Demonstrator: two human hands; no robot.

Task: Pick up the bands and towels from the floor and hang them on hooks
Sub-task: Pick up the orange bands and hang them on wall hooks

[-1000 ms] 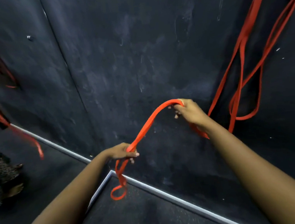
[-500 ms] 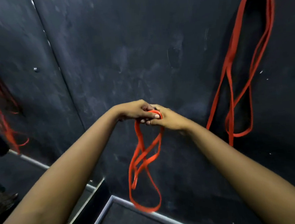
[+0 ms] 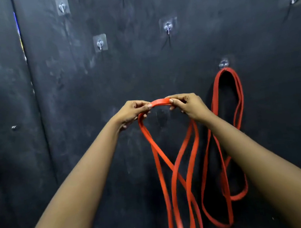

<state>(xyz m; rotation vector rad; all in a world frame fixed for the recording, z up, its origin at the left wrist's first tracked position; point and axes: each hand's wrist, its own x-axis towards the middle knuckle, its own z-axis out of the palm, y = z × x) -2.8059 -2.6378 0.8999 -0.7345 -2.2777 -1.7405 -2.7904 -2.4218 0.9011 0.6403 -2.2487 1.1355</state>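
In the head view, the left hand and the right hand each pinch the top of the orange band, with a short arch between them. Its loops hang crossed, down and to the left of the loaded hook, where a second band hangs on the black wall. Other hooks sit higher than it; they are blurred, probably metal.

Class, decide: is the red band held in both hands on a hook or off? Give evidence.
Off. The left hand and right hand pinch the held band below a bare hook; its loops dangle free.
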